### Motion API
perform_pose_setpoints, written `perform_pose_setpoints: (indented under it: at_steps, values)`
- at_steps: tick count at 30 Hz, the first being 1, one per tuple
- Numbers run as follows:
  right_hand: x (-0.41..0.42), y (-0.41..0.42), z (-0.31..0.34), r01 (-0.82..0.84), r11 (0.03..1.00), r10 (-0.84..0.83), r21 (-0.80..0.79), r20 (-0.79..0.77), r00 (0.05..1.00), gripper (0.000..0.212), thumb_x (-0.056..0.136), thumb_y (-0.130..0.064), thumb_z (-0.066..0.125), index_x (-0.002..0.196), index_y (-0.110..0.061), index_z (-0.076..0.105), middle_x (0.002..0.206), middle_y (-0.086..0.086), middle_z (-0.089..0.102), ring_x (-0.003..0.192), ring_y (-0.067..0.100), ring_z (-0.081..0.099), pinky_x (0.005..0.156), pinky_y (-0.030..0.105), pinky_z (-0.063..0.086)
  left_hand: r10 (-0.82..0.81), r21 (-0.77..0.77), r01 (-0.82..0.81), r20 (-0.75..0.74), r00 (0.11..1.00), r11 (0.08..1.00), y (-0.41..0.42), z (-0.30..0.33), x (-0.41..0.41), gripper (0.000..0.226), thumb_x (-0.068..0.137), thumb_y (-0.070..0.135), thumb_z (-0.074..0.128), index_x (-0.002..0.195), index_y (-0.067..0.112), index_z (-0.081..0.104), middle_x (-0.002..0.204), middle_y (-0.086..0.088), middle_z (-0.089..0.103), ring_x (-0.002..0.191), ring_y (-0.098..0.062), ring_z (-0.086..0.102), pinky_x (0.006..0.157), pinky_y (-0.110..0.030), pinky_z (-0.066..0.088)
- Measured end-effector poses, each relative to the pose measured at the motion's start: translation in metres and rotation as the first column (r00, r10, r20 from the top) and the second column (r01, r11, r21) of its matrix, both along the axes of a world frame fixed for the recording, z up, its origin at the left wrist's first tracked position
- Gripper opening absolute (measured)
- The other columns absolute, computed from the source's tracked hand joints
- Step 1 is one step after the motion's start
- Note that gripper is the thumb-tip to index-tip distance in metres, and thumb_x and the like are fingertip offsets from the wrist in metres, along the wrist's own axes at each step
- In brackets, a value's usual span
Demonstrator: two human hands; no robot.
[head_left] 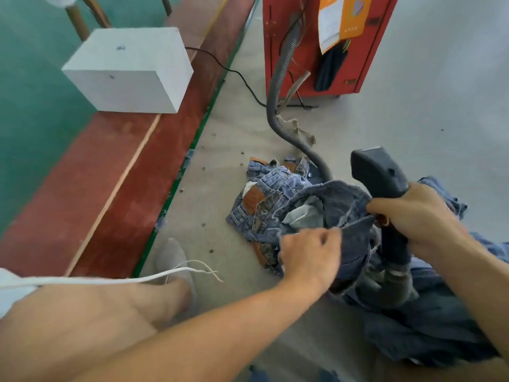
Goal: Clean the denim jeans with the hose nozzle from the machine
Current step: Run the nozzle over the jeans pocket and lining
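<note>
Nozzle [378,172] points up-left (right hand [413,213] grips it).

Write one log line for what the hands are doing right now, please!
left hand: pinches jeans | right hand: holds hose nozzle and jeans | machine: behind, hose attached

Left hand [309,256], right hand [418,213]: bare, no gloves, rings or watch visible. Forearms behind both hands bare to frame edge; no sleeves in view. Left of left hand: bare leg, pale shorts hem [11,288] at frame edge with white drawstring [165,271] trailing across. Beyond knee: foot in light grey sock [176,260].
</note>
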State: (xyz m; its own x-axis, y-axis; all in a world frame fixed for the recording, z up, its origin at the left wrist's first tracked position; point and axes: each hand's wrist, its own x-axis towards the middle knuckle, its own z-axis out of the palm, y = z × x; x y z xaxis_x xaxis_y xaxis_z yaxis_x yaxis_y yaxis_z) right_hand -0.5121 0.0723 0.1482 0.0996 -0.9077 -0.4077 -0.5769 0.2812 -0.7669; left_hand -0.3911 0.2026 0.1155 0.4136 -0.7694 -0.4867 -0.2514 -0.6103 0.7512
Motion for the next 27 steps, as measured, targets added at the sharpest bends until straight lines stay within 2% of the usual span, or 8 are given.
perform_pose_setpoints:
  at_steps: [2,5,9,15,18,20,22,27]
  values:
    - [-0.006,0.008,0.001,0.034,0.999,-0.038,0.029,0.121,0.992,0.014,0.079,0.001,0.078,0.082,0.000,0.065,0.053,0.005,0.058,0.056,0.023,0.057,0.057,0.035,0.047,0.350,0.305,-0.292,-0.159,0.923,0.907,0.000,-0.011,0.010,0.072,0.078,0.077,0.058,0.128,0.026,0.055,0.137,-0.009,0.046,0.132,-0.034,0.040,0.111,-0.053,0.039]
    - [-0.014,0.024,0.000,0.015,0.998,-0.032,0.065,0.269,0.963,0.015,0.083,0.003,0.078,0.087,-0.005,0.065,0.059,0.007,0.059,0.058,0.024,0.056,0.065,0.039,0.048,0.739,0.530,-0.516,-0.514,0.436,0.673,-0.005,-0.025,0.021,0.113,0.061,0.076,0.080,0.148,0.022,0.032,0.146,-0.010,0.043,0.127,-0.037,0.053,0.098,-0.055,0.054]
    - [-0.024,0.028,-0.001,0.018,0.995,-0.059,0.099,0.423,0.904,0.016,0.085,0.006,0.073,0.085,-0.008,0.065,0.070,0.015,0.056,0.067,0.029,0.054,0.073,0.044,0.045,0.795,0.599,-0.523,-0.428,0.431,0.606,0.004,-0.037,0.014,0.111,0.047,0.029,0.096,0.123,0.026,0.016,0.134,-0.011,0.051,0.104,-0.033,0.064,0.061,-0.041,0.058]
    - [-0.039,0.020,-0.005,0.135,0.978,-0.195,0.159,0.474,0.858,0.018,0.084,0.003,0.073,0.079,-0.015,0.072,0.064,0.004,0.062,0.055,0.018,0.061,0.051,0.033,0.053,0.663,0.459,-0.574,-0.046,0.748,0.679,0.020,-0.037,-0.024,0.097,0.052,0.042,0.095,0.116,0.025,0.025,0.119,-0.010,0.031,0.105,-0.029,0.036,0.089,-0.041,0.046]
    - [-0.045,0.017,-0.014,0.185,0.969,-0.244,0.166,0.490,0.837,0.015,0.085,0.002,0.073,0.096,-0.008,0.070,0.070,0.006,0.064,0.062,0.021,0.062,0.057,0.034,0.053,0.707,0.633,-0.316,-0.651,0.276,0.707,0.001,-0.013,-0.046,0.120,0.021,0.060,0.098,0.118,0.006,0.054,0.088,-0.013,0.056,0.075,-0.020,0.055,0.061,-0.020,0.048]
    - [-0.047,0.018,-0.015,0.176,0.971,-0.235,0.163,0.491,0.839,0.019,0.084,0.002,0.074,0.101,-0.004,0.071,0.079,0.011,0.065,0.072,0.027,0.064,0.068,0.039,0.054,0.670,0.662,-0.363,-0.732,-0.125,0.656,-0.003,-0.009,-0.059,0.062,0.065,0.039,0.093,0.106,0.000,0.069,0.063,-0.012,0.063,0.053,-0.022,0.059,0.045,-0.022,0.050]
    - [-0.048,0.017,-0.016,0.181,0.973,-0.227,0.141,0.467,0.854,0.016,0.083,0.003,0.074,0.097,-0.004,0.070,0.078,0.012,0.064,0.071,0.028,0.064,0.070,0.042,0.054,0.626,0.667,-0.451,-0.734,-0.263,0.592,-0.019,-0.012,-0.061,0.014,0.091,0.001,0.066,0.102,-0.006,0.069,0.065,-0.017,0.069,0.060,-0.029,0.063,0.044,-0.028,0.055]
    - [-0.054,0.020,-0.021,0.151,0.986,-0.167,0.074,0.350,0.922,0.016,0.083,0.004,0.075,0.086,-0.005,0.062,0.062,0.006,0.056,0.057,0.020,0.056,0.060,0.037,0.047,0.459,0.606,-0.573,-0.794,-0.398,0.552,-0.033,-0.022,-0.023,0.043,0.097,-0.015,0.033,0.132,-0.010,0.057,0.109,-0.031,0.068,0.101,-0.044,0.065,0.073,-0.047,0.062]
